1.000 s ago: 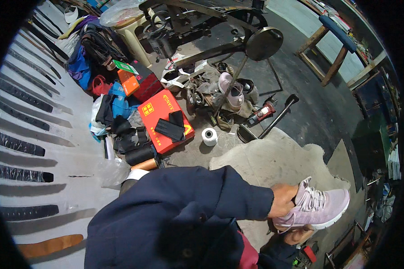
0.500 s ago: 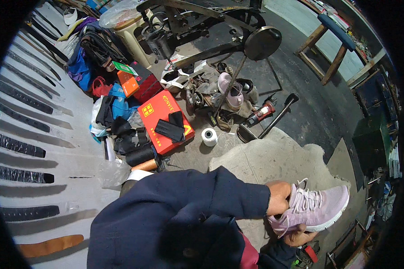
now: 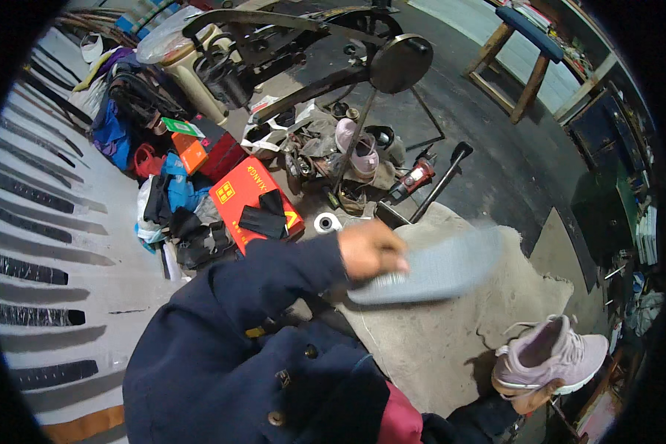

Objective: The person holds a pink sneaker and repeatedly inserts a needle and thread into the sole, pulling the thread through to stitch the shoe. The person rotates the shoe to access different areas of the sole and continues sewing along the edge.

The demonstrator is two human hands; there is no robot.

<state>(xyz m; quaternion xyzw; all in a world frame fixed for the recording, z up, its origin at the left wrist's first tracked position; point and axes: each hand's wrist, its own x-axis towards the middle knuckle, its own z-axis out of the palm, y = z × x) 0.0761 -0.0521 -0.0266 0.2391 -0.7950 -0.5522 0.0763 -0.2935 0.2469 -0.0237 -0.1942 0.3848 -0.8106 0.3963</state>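
My left hand [image 3: 371, 251] is closed on the heel end of a grey insole [image 3: 444, 263], which is smeared by motion above the pale hide-like cloth. At the lower right, my right hand [image 3: 531, 399] grips a pink sneaker [image 3: 570, 362] from below. The sneaker's collar opening faces up, and its loose lace sticks out to the left. Only part of the right hand shows under the white sole. Insole and sneaker are well apart.
The pale cloth [image 3: 488, 318] spreads under my hands. Beyond it lie a hammer-like tool [image 3: 444, 177], a red-and-black power tool [image 3: 414, 177] and another pink shoe [image 3: 359, 148]. A white thread spool [image 3: 327, 222] is near a red box [image 3: 255, 200]. An iron sewing machine [image 3: 311, 66] stands behind.
My left hand has come out of the sneaker and moved left, bringing the grey insole out. My right hand has carried the sneaker slightly right, its opening now turned up.
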